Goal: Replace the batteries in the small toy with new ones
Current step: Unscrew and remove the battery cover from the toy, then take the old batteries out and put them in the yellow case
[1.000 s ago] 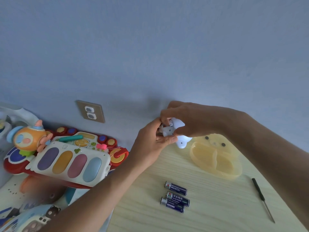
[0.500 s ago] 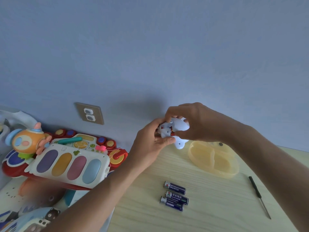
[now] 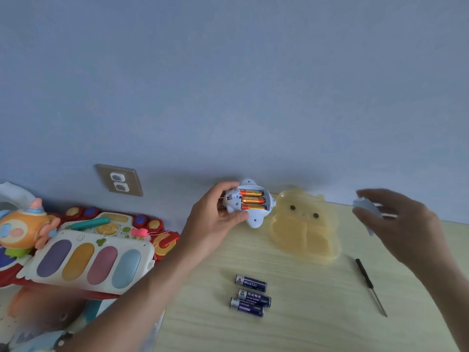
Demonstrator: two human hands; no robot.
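Two hands: your left hand (image 3: 215, 219) and your right hand (image 3: 403, 224) are both above the table, well apart from each other.
Table: the pale wood table (image 3: 304, 326) fills the near right part and reaches the blue wall at the far side.
Piano toy: a big colourful piano toy (image 3: 88, 260) stands at the left, beside the table edge.
Yellow tray: a yellow tray (image 3: 304, 237) with a bear face lies on the table, far side, between your two hands.
Left hand: your fingers and thumb are curled around the small white toy (image 3: 250, 203) and you hold it above the far edge of the table, just left of the tray.
Small toy: its underside faces you, the battery compartment is uncovered, and three orange batteries (image 3: 252, 199) lie side by side in it.
Right hand: it is blurred; the fingers are curved around a pale flat piece (image 3: 366, 208), at the far right. What this piece is, you cannot tell for sure.
Screwdriver: a thin black screwdriver (image 3: 370, 285) lies on the table at the right, near side of your right hand.
New batteries: three dark blue batteries (image 3: 251, 295) lie on the table, near, close together; the two nearest ones touch.
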